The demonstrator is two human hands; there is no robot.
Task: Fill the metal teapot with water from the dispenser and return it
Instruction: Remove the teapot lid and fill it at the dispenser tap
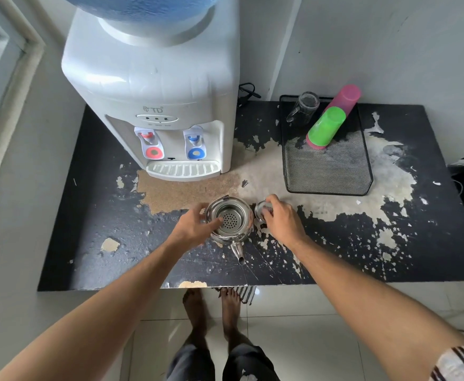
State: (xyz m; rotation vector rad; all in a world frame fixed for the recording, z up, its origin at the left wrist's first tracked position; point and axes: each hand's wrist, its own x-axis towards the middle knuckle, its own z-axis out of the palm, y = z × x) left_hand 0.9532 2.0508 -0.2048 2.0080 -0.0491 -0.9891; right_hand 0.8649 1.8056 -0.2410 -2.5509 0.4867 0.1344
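A shiny metal teapot (229, 220) stands on the worn black table (101, 243), its top uncovered so the perforated strainer inside shows, its spout pointing toward me. My left hand (195, 226) rests on the pot's left rim, fingers reaching over the opening. Just right of the pot, my right hand (279, 218) grips the round metal lid (262, 209), low over the table. The white water dispenser (156, 105) stands at the back left, with a red tap (149, 144), a blue tap (195, 141) and a drip tray (182, 169) below them.
A black mesh tray (327, 166) at the back right holds stacked green and pink plastic cups (328, 125) and a glass mug (303, 107). A black cable lies behind the dispenser. The table's front edge is near my bare feet.
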